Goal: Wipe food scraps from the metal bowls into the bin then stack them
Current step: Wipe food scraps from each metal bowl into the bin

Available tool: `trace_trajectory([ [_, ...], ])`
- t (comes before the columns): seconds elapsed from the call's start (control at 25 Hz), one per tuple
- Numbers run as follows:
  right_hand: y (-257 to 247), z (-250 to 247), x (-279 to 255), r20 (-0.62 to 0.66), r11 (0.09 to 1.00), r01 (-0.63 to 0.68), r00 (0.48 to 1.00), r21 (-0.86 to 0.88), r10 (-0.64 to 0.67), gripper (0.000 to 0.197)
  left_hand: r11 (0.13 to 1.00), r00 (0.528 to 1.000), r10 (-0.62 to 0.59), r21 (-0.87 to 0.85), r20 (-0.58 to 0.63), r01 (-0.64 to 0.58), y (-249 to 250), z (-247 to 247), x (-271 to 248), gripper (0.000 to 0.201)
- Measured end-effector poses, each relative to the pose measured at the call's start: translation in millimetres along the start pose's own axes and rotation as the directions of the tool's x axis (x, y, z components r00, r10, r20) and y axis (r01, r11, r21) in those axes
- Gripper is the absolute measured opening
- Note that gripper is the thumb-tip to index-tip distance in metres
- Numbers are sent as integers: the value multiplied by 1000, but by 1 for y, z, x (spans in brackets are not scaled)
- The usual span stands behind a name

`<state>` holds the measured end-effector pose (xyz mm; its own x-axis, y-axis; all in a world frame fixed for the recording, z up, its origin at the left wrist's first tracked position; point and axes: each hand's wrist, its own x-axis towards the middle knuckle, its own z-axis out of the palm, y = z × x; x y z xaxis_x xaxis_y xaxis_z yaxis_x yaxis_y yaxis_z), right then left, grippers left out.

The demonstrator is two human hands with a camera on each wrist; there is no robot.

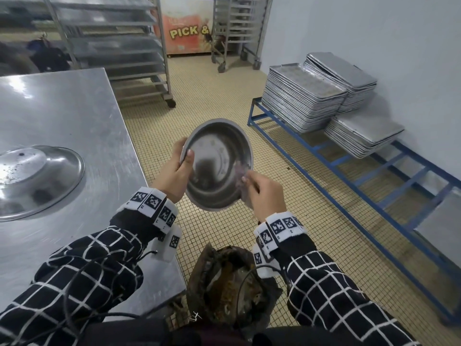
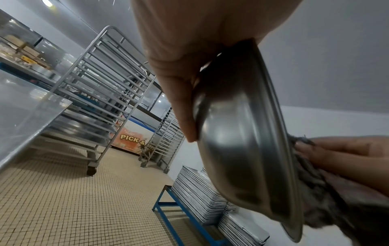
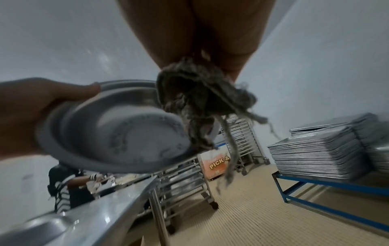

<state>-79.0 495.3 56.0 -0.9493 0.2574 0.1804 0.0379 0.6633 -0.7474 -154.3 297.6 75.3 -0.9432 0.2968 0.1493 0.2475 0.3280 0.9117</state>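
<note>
A round, shallow stainless-steel bowl (image 1: 217, 164) was held in mid-air above the tiled floor, tilted steeply so its open face turned toward the person and its lower rim pointed down toward the dark, scrap-filled bin bag (image 1: 232, 283) below and nearer the body. The left hand (image 1: 175, 168) gripped the bowl's left rim, thumb curled over the inside edge and fingers (image 2: 181, 106) pressed together flat along the outer wall. The right hand (image 1: 265, 193) pinched a frayed grey-brown rag (image 3: 200, 103) in a bunch between curled fingers and thumb, the rag meeting the bowl at its right inner edge and trailing loose threads below the rim. The bowl lay just ahead of the right fingertips and to their left, rim against rag; of the two, the right hand was the one placed to sweep. A judgement: with the bowl's inside showing only faint marks, the wiping looked well along, and the next sweep would need to run from those fingers down across the bowl face toward the lower rim, so scraps fall into the bag and not onto the floor. To the left of the left hand, well apart, a second round steel bowl (image 1: 37, 178) sat upside down on the stainless-steel table (image 1: 74, 108). Beyond the right hand, stacks of metal baking trays (image 1: 304, 96) rested on a blue steel frame (image 1: 349, 171).
</note>
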Motion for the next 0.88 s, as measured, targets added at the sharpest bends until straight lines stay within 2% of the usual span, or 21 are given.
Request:
trace_trajectory([
  [0.04, -4, 3, 3, -40, 1000, 12, 999, -20, -13, 32, 1000, 1000, -1, -25, -2, 1, 4, 3, -1, 48],
  [0.08, -7, 8, 4, -2, 998, 56, 998, -42, -56, 33, 998, 1000, -15, -61, -5, 15, 8, 5, -2, 46],
  [0.12, -10, 14, 1, 111, 990, 117, 988, -79, -107, 34, 995, 1000, -24, -92, -5, 23, 11, 7, -4, 46],
  [0.2, -9, 27, -8, 389, 945, 277, 901, -174, -192, 34, 991, 999, -36, -128, -10, 34, 16, 7, -4, 46],
  [0.24, -5, 31, -13, 453, 912, 361, 858, -194, -243, 34, 991, 999, -30, -134, -19, 28, 16, 6, -2, 43],
  [0.28, 0, 34, -17, 454, 880, 430, 837, -203, -304, 36, 989, 999, -28, -146, -45, 21, 16, 4, -2, 39],
  [0.36, 9, 36, -20, 370, 800, 529, 830, -283, -418, 40, 977, 990, -74, -206, -123, 48, 15, 2, -2, 32],
  [0.48, 19, 38, -23, 165, 704, 545, 829, -455, -534, 32, 959, 974, -170, -254, -148, 128, 9, 4, -3, 28],
  [0.56, 24, 33, -19, 111, 720, 569, 809, -397, -578, 23, 927, 964, -243, -318, -109, 198, 5, 7, -5, 37],
  [0.64, 24, 19, -11, 110, 787, 563, 825, -251, -555, 21, 904, 967, -251, -366, -37, 220, 3, 11, -9, 52],
  [0.68, 24, 12, -8, 106, 822, 536, 844, -190, -526, 22, 932, 978, -210, -303, -12, 196, 2, 14, -12, 49],
  [0.76, 20, -4, -3, 97, 878, 463, 886, -119, -454, 16, 992, 993, -114, -43, 29, 115, -2, 18, -16, 25],
  [0.84, 22, -16, -2, 108, 926, 369, 926, -75, -361, 13, 990, 991, -66, 129, 117, 51, -9, 20, -21, 28],
  [0.88, 24, -19, -2, 111, 949, 311, 946, -43, -305, 17, 985, 985, -53, 170, 165, 24, -9, 20, -22, 28],
])
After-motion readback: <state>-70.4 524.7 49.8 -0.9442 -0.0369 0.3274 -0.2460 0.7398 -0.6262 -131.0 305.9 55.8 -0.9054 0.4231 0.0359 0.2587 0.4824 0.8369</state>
